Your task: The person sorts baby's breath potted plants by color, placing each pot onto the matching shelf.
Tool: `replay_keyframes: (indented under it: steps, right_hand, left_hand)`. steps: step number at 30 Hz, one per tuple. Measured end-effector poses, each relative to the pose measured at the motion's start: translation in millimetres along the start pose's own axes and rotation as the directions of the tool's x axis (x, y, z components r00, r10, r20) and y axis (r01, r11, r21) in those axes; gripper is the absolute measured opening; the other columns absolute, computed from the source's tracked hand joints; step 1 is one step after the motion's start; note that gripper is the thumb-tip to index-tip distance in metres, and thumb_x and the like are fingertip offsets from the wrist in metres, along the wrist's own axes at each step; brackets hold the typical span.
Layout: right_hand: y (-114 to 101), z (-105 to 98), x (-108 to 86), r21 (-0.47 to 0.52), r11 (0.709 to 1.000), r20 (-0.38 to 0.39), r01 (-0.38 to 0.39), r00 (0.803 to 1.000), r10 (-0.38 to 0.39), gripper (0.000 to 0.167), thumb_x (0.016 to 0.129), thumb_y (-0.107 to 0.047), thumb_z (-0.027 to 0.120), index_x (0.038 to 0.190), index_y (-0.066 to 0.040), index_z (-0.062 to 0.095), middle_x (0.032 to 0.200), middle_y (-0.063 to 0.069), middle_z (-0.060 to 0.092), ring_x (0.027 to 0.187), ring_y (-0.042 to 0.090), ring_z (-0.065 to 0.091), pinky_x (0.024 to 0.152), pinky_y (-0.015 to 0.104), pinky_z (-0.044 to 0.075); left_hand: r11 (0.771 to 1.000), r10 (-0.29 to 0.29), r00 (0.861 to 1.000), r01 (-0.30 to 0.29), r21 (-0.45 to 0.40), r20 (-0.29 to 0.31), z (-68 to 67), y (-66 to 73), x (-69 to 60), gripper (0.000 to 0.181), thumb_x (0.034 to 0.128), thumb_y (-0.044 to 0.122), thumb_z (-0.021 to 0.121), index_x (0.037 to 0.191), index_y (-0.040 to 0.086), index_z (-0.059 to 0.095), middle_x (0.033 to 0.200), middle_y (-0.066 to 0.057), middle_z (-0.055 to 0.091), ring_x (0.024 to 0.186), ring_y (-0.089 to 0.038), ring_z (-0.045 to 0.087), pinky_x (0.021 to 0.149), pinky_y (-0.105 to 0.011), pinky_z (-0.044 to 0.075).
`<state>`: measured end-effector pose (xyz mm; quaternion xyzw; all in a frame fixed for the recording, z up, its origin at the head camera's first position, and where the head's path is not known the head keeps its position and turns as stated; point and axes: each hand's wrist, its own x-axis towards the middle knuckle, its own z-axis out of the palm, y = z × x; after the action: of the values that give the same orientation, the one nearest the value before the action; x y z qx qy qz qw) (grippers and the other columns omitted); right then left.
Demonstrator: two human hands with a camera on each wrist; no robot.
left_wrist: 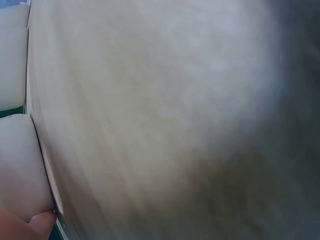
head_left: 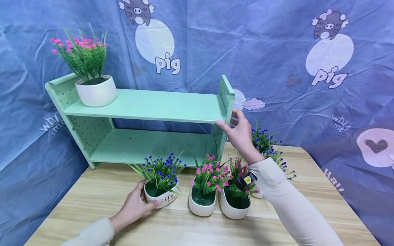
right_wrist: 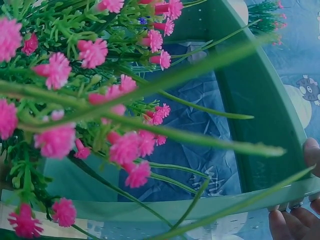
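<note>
My left hand [head_left: 133,205] grips a small white pot [head_left: 164,198] of blue artificial flowers, its thumb on the lettered front. In the left wrist view the thumb [left_wrist: 42,222] presses against the white pot, and most of that picture is blurred tabletop. My right hand [head_left: 241,133] holds the right side panel of a green two-tier shelf [head_left: 154,106], thumb in front and the other fingers round the outer side. The right wrist view shows those fingers [right_wrist: 295,222] on the panel's edge, with pink flowers [right_wrist: 55,70] close to the camera.
Two white pots of pink flowers [head_left: 202,205] [head_left: 235,208] stand on the wooden table [head_left: 147,229] below my right forearm. Behind that forearm are more blue flowers [head_left: 267,143]. Another pink-flowered pot [head_left: 96,92] sits on the top tier's left end. A blue cloth [head_left: 209,44] hangs behind.
</note>
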<state>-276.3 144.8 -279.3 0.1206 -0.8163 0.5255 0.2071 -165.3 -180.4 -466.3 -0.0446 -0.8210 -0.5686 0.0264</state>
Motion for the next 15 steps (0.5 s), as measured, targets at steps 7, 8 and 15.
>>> replay_keyframes:
  steps: [7,8,15]
  right_hand:
    - [0.0,1.0,-0.5,0.0,1.0,0.009,-0.003,1.0,0.003,0.062,0.084,-0.03,0.074,0.135,-0.007,0.045,0.127,0.014,0.053,0.118,0.031,0.056,0.095,0.041,0.049]
    - [0.0,0.8,-0.6,0.002,1.0,0.007,-0.002,1.0,0.002,0.062,0.084,-0.03,0.074,0.135,-0.007,0.045,0.126,0.014,0.053,0.118,0.031,0.056,0.095,0.041,0.049]
    - [0.2,-1.2,0.3,-0.003,1.0,0.004,-0.001,1.0,0.001,0.063,0.084,-0.032,0.074,0.135,-0.008,0.045,0.127,0.014,0.053,0.118,0.031,0.056,0.095,0.041,0.049]
  left_hand:
    - [1.0,-0.014,1.0,0.014,-0.015,-0.01,1.0,-1.8,-1.8,0.087,0.0683,0.014,0.086,0.137,-0.006,0.036,0.135,-0.03,0.046,0.121,-0.042,0.051,0.094,-0.033,0.047]
    - [1.0,-0.008,1.0,0.008,-0.006,-0.013,1.1,-1.6,-1.8,0.088,0.0681,0.014,0.086,0.137,-0.007,0.036,0.135,-0.03,0.046,0.121,-0.042,0.051,0.095,-0.034,0.047]
    - [1.0,0.0,1.0,0.0,0.021,-0.024,1.4,1.6,-0.6,0.088,0.0673,0.016,0.087,0.137,-0.007,0.037,0.132,-0.03,0.049,0.116,-0.04,0.055,0.092,-0.032,0.049]
